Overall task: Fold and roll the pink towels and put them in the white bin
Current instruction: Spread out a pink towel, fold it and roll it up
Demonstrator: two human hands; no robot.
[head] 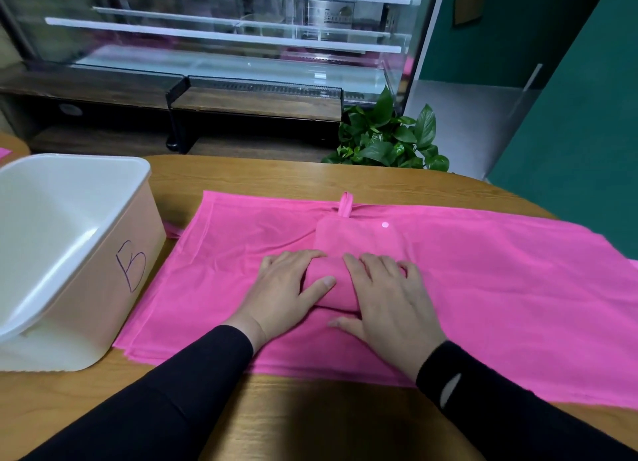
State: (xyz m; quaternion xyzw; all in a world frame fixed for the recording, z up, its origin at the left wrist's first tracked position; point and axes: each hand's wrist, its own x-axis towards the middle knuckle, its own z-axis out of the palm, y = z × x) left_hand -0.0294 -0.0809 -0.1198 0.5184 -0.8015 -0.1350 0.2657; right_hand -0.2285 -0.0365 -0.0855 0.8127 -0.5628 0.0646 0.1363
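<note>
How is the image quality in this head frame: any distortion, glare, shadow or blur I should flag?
Head view: wide-angle bowing curves the table edge and the display case; reflections streak its glass; a dark shadow lies on the wood near the sleeves; the white bin looks slightly soft; the hands, left hand and right hand, and the rolled towel are sharp.
</note>
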